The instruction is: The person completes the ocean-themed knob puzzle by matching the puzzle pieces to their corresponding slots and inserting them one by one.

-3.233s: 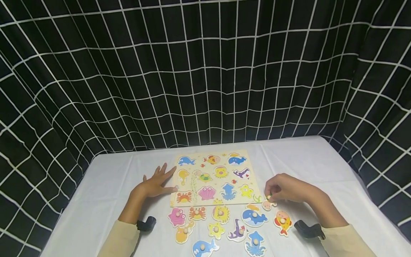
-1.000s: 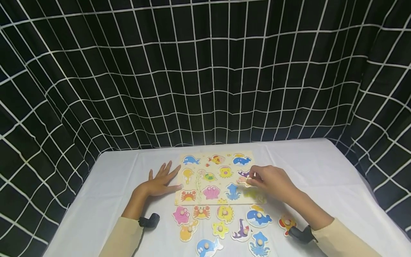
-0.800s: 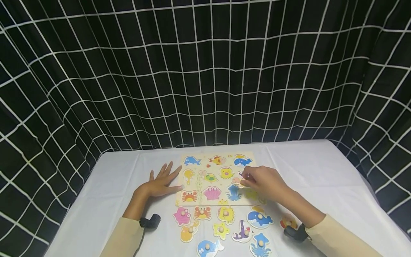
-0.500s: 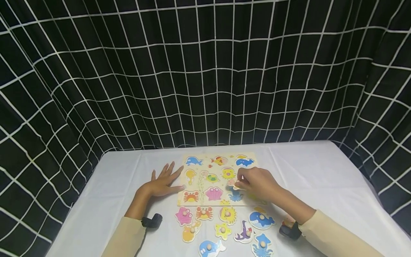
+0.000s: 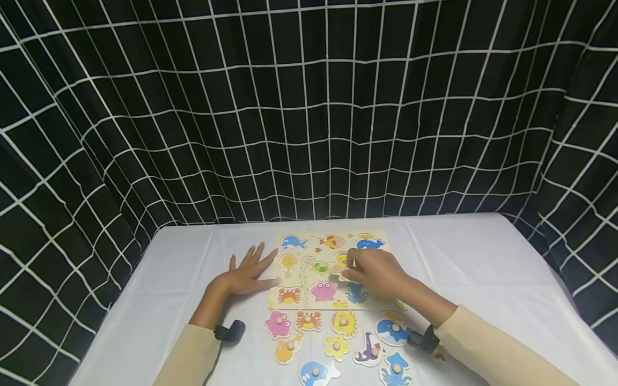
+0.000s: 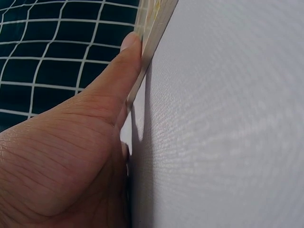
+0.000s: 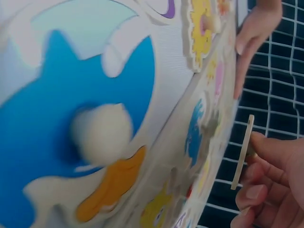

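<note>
A pale wooden puzzle board printed with sea animals lies on the white table. My left hand rests at its left side, fingers spread, its thumb lying against the board's edge. Above the middle of the board, my right hand pinches a turtle puzzle piece between thumb and fingers. In the right wrist view this piece shows edge-on, raised off the board, its knob mostly hidden by fingers. The printed green turtle is just left of the held piece.
Several knobbed pieces lie in front of the board, among them a crab, a yellow star, a squid and a spouting whale. A red fish piece is mostly hidden under the right forearm. A black grid curtain surrounds the table.
My right hand has lifted the turtle piece from beside the board's right front corner and carried it left over the board to the middle. The left hand keeps its place at the edge.
</note>
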### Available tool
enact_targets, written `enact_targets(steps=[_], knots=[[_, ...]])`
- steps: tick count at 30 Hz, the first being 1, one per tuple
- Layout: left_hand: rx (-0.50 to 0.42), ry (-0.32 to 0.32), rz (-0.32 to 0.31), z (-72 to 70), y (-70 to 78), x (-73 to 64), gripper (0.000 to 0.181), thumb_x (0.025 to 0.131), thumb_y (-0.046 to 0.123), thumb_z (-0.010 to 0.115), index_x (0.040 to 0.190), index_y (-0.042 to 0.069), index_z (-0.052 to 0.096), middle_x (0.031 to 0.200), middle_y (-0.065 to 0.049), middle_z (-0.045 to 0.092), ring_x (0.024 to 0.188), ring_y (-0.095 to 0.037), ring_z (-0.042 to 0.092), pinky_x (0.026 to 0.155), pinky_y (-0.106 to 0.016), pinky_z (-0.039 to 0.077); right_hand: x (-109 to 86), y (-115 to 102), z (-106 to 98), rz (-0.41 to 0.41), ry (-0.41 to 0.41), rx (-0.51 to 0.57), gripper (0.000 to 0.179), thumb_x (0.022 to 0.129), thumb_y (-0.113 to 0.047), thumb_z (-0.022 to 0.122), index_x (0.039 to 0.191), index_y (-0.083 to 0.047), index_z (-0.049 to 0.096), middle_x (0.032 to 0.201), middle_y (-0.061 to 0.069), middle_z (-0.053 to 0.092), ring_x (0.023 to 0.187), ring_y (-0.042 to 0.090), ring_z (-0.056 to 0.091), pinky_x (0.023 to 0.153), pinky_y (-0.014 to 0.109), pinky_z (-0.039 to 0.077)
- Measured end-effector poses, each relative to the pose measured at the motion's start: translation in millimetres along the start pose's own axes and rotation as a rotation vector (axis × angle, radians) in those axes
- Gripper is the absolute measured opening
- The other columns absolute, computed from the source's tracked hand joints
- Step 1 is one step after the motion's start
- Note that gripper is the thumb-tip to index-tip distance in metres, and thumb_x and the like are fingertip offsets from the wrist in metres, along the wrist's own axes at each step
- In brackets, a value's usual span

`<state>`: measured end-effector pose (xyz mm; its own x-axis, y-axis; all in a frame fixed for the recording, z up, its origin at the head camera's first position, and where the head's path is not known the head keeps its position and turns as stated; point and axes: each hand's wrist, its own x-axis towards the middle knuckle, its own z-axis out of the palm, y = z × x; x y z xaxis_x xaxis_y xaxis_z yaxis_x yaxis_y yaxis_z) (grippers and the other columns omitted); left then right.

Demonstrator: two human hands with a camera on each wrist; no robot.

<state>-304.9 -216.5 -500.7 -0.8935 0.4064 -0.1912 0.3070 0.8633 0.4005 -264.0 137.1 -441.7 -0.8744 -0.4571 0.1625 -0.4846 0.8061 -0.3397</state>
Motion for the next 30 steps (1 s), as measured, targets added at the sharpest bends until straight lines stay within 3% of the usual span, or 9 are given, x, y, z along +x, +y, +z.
enact_targets(steps=[4, 9, 20, 30], knots=[[0.004, -0.006, -0.014, -1.5, -1.9, 0.3, 0.092, 0.09, 0.073, 0.054, 0.163, 0.032, 0.018, 0.171, -0.008, -0.003, 0.156, -0.031, -0.01, 0.116, -0.068, -0.012, 8.7, -7.9, -0.2, -0.009, -0.005, 0.029, 0.018, 0.092, -0.031, 0.077, 0.089, -0.016, 0.068, 0.061, -0.009, 0.051, 0.058, 0.009, 0.046, 0.05, 0.026, 0.039], [0.019, 0.0, -0.016, 6.8, -14.9, 8.2, 0.094, 0.087, 0.08, 0.05, 0.163, 0.038, 0.014, 0.171, -0.003, -0.007, 0.156, -0.027, -0.014, 0.116, -0.067, -0.014, 20.1, -15.1, 1.3, -0.024, 0.004, 0.038, 0.018, 0.092, -0.031, 0.077, 0.089, -0.015, 0.068, 0.06, -0.01, 0.052, 0.056, 0.008, 0.046, 0.048, 0.025, 0.038], [0.004, 0.003, -0.013, 4.3, -9.3, 3.5, 0.093, 0.087, 0.077, 0.053, 0.163, 0.038, 0.015, 0.171, -0.003, -0.006, 0.156, -0.026, -0.014, 0.116, -0.067, -0.015, 42.5, -23.2, 15.0, -0.013, -0.009, 0.041, 0.017, 0.092, -0.028, 0.077, 0.086, -0.013, 0.069, 0.053, -0.008, 0.048, 0.049, 0.008, 0.042, 0.044, 0.024, 0.03], [0.019, 0.007, -0.011, 4.6, -7.7, 5.3, 0.096, 0.086, 0.082, 0.048, 0.163, 0.036, 0.015, 0.171, -0.005, -0.006, 0.156, -0.028, -0.013, 0.116, -0.067, -0.014, 58.0, -26.3, 26.3, 0.043, -0.052, 0.025, 0.014, 0.092, -0.026, 0.075, 0.088, -0.013, 0.072, 0.069, -0.005, 0.06, 0.06, 0.013, 0.049, 0.051, 0.028, 0.038]])
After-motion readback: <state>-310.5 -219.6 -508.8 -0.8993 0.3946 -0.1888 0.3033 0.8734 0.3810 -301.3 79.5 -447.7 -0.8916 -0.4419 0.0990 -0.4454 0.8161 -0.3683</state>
